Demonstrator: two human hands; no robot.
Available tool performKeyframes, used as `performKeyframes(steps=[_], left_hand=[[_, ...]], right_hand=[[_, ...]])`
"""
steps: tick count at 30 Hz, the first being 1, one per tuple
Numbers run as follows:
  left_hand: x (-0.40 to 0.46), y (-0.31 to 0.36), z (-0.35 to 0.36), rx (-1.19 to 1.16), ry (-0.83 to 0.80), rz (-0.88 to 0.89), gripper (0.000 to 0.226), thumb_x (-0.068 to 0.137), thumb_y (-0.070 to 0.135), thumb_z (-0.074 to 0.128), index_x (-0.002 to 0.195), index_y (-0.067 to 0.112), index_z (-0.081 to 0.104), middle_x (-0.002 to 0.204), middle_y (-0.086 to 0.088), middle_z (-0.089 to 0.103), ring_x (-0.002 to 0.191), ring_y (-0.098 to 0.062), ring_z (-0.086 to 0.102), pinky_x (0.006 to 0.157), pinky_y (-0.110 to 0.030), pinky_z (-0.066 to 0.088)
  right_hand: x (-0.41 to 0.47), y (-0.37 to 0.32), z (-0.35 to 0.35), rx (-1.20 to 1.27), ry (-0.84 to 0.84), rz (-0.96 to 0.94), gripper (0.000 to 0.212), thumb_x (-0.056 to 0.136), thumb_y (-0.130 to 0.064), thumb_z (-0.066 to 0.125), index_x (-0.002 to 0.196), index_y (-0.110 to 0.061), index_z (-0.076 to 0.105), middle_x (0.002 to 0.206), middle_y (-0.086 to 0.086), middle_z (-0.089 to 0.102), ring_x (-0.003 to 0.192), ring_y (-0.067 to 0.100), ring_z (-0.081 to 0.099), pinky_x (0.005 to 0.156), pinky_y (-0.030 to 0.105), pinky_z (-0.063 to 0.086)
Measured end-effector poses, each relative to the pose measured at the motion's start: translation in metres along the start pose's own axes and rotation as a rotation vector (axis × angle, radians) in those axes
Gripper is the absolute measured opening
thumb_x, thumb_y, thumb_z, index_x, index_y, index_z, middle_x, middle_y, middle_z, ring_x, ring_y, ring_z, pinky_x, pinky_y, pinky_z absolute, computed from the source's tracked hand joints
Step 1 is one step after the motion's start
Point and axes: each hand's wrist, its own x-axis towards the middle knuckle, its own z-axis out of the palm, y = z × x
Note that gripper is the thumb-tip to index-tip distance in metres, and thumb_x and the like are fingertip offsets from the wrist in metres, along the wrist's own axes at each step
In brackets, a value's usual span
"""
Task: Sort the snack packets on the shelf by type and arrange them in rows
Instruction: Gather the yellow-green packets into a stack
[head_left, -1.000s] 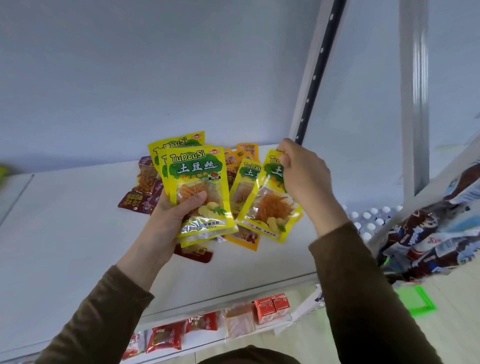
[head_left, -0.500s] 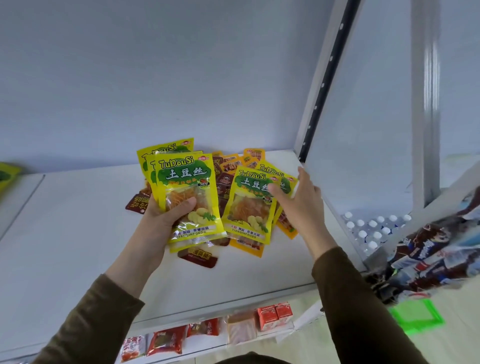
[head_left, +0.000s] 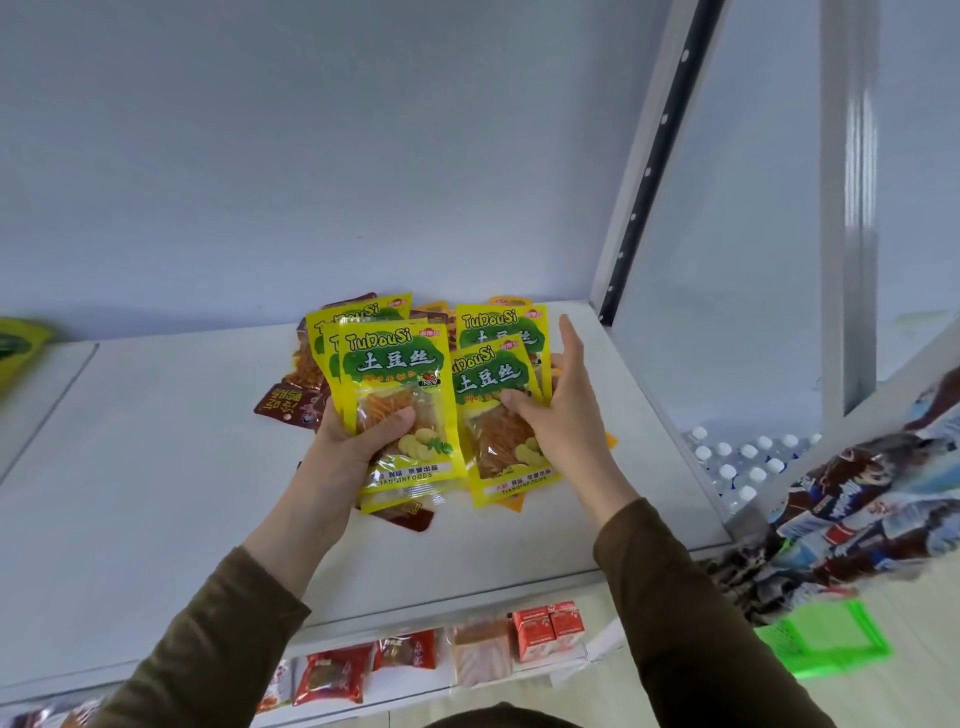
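Head view: left hand (head_left: 358, 436) grips a fanned stack of yellow TuDouSi packets (head_left: 400, 395) at frame centre, thumb across the front, likely collecting one type together. Right hand (head_left: 558, 410) holds two more yellow packets (head_left: 498, 410), thumb pinching the front one and fingers straight behind, angled toward the stack, probably to merge them. Unsorted brown and orange packets (head_left: 291, 405) lie on the white shelf (head_left: 156, 467) beneath and behind both hands. Lower shelf (head_left: 415, 670) at frame bottom carries red snack packs. Sorting looks early; no rows yet.
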Motion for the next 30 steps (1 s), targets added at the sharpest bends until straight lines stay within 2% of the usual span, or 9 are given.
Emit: performKeyframes(steps=[5, 7, 10, 15, 18, 21, 24, 27, 30], left_hand=[[-0.003, 0.003, 0.0, 0.001, 0.028, -0.002, 0.064, 0.078, 0.019, 0.082, 0.137, 0.022, 0.057, 0.119, -0.012, 0.075, 0.099, -0.034, 0.076, 0.073, -0.042, 0.063], [-0.005, 0.007, -0.002, -0.012, 0.048, 0.005, 0.063, 0.079, 0.018, 0.081, 0.137, 0.02, 0.057, 0.118, -0.013, 0.075, 0.098, -0.034, 0.076, 0.072, -0.041, 0.063], [-0.007, 0.014, -0.005, -0.031, 0.09, -0.001, 0.063, 0.079, 0.019, 0.08, 0.138, 0.018, 0.057, 0.119, -0.015, 0.075, 0.099, -0.033, 0.076, 0.075, -0.042, 0.063], [-0.012, 0.024, 0.001, -0.046, 0.106, 0.006, 0.058, 0.083, 0.019, 0.078, 0.137, 0.017, 0.058, 0.116, -0.014, 0.076, 0.093, -0.029, 0.076, 0.071, -0.038, 0.062], [-0.015, 0.026, 0.009, -0.06, 0.08, 0.003, 0.053, 0.087, 0.028, 0.073, 0.137, 0.016, 0.06, 0.118, -0.013, 0.075, 0.095, -0.028, 0.077, 0.071, -0.037, 0.062], [-0.02, 0.03, 0.012, -0.072, 0.079, -0.045, 0.055, 0.095, 0.056, 0.055, 0.137, 0.022, 0.063, 0.128, -0.011, 0.072, 0.111, -0.031, 0.073, 0.083, -0.043, 0.062], [-0.026, 0.034, 0.011, -0.047, 0.05, -0.07, 0.068, 0.093, 0.074, 0.048, 0.138, 0.026, 0.064, 0.132, -0.009, 0.07, 0.117, -0.034, 0.07, 0.09, -0.048, 0.06], [-0.03, 0.034, 0.014, -0.019, 0.081, -0.048, 0.079, 0.082, 0.066, 0.066, 0.15, 0.03, 0.045, 0.143, -0.005, 0.063, 0.125, -0.031, 0.065, 0.106, -0.055, 0.05], [-0.034, 0.035, 0.02, 0.009, 0.103, -0.034, 0.086, 0.076, 0.048, 0.078, 0.149, 0.031, 0.038, 0.138, 0.0, 0.066, 0.119, -0.025, 0.069, 0.104, -0.054, 0.053]], right_hand=[[0.004, -0.002, 0.001, 0.184, 0.006, -0.044, 0.105, 0.09, -0.012, 0.074, 0.154, -0.056, 0.003, 0.155, -0.001, 0.045, 0.139, 0.021, 0.048, 0.1, 0.028, 0.052], [0.009, -0.004, -0.008, 0.292, 0.022, -0.029, 0.097, 0.092, -0.008, 0.07, 0.156, -0.051, 0.011, 0.155, -0.008, 0.044, 0.136, 0.02, 0.051, 0.101, 0.036, 0.054], [0.014, -0.01, -0.029, 0.494, 0.089, -0.013, 0.08, 0.095, -0.006, 0.066, 0.154, -0.043, 0.027, 0.128, -0.018, 0.067, 0.113, 0.014, 0.069, 0.093, 0.045, 0.059], [0.011, -0.037, -0.029, 1.009, -0.097, 0.063, 0.064, 0.09, -0.002, 0.068, 0.144, -0.028, 0.047, 0.122, 0.015, 0.071, 0.098, 0.032, 0.074, 0.072, 0.041, 0.061], [0.003, -0.052, 0.005, 0.9, -0.261, 0.042, 0.06, 0.092, -0.003, 0.068, 0.143, -0.025, 0.049, 0.13, 0.013, 0.068, 0.118, 0.034, 0.066, 0.094, 0.048, 0.056], [-0.002, -0.057, 0.028, 0.757, -0.279, 0.029, 0.055, 0.094, -0.004, 0.067, 0.136, -0.036, 0.052, 0.126, 0.001, 0.071, 0.117, 0.021, 0.068, 0.093, 0.039, 0.057], [-0.003, -0.059, 0.039, 0.655, -0.241, 0.032, 0.061, 0.094, -0.005, 0.068, 0.146, -0.028, 0.044, 0.13, 0.001, 0.068, 0.118, 0.018, 0.067, 0.101, 0.047, 0.054], [-0.005, -0.066, 0.047, 0.564, -0.188, -0.03, 0.062, 0.092, -0.005, 0.071, 0.145, -0.023, 0.044, 0.13, -0.003, 0.067, 0.119, 0.014, 0.065, 0.104, 0.048, 0.051], [-0.006, -0.075, 0.053, 0.508, -0.158, -0.115, 0.058, 0.092, -0.004, 0.069, 0.143, -0.02, 0.047, 0.127, -0.003, 0.067, 0.117, 0.01, 0.065, 0.102, 0.036, 0.052]])
